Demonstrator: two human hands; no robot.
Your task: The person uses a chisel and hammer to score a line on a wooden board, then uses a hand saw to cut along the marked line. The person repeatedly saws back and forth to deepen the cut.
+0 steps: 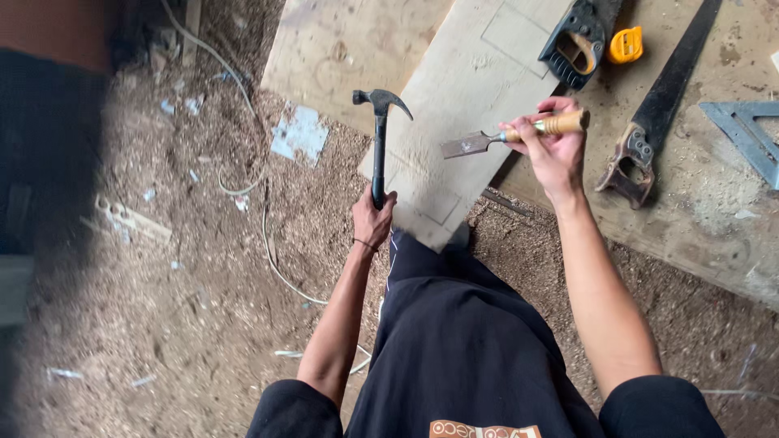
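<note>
Left hand (pixel 372 217) wrapped tight around the bottom end of a black claw hammer (pixel 380 138), head up over the pale board (pixel 471 97); right hand (pixel 553 146) closed on the wooden handle of a chisel (pixel 507 135), its flat steel blade hovering just above that board. Hammer likely head-heavy and rigid, best gripped low. Chisel looks light and stiff, edge sharp, so hold by its handle.

A rough carpentry workshop: sawdust and wood chips (pixel 203 284) cover the floor below the hands, while handsaws (pixel 661 101), a metal square (pixel 746 134) and boards (pixel 462 89) lie beyond them.
</note>
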